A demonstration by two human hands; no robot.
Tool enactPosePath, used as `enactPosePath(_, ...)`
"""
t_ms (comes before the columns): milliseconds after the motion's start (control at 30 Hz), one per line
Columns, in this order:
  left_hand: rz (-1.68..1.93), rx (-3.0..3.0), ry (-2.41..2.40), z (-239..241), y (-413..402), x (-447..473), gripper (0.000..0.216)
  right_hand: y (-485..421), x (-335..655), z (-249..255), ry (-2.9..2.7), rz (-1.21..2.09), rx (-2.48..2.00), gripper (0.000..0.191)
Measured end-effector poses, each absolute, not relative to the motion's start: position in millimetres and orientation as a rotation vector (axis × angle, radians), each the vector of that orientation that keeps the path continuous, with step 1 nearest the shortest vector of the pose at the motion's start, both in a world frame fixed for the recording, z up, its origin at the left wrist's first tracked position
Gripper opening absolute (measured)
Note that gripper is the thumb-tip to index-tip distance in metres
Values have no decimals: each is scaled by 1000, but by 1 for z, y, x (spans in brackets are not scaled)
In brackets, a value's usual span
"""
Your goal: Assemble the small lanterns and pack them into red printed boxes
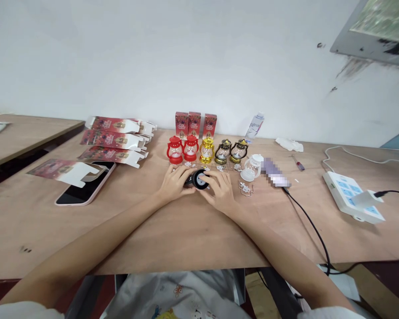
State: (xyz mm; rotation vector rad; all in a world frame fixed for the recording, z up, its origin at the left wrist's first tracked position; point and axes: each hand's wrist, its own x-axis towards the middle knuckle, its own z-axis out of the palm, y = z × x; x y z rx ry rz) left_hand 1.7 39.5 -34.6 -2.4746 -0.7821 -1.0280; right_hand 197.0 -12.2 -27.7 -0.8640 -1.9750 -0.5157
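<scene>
A black mini lantern (pixel 193 178) lies tipped over between my hands, its round base turned toward me. My left hand (pixel 174 184) is closed around its body. My right hand (pixel 220 187) grips the base, with fingers on the rim and over the underside. What the fingertips press on there is too small to make out. Just behind stand two red lanterns (pixel 175 150), a gold lantern (pixel 206 150) and two bronze-black lanterns (pixel 223 151). To the right of my right hand is a white lantern (pixel 252 168), with a thin wire piece (pixel 245 188) in front of it.
Flattened red boxes (pixel 111 141) and a phone (pixel 86 188) lie at left. Three upright red boxes (pixel 194 125) and a bottle (pixel 254 127) stand by the wall. At right are a blurred phone-like device (pixel 275 173) on a cable, a screwdriver (pixel 299 164) and a power strip (pixel 352 197).
</scene>
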Motion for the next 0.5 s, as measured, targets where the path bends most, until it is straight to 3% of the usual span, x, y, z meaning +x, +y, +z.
enactPosePath(500, -1003, -2459, -836, -46, 46, -2, 52, -10, 198, -30, -1993, -459, -895, 19)
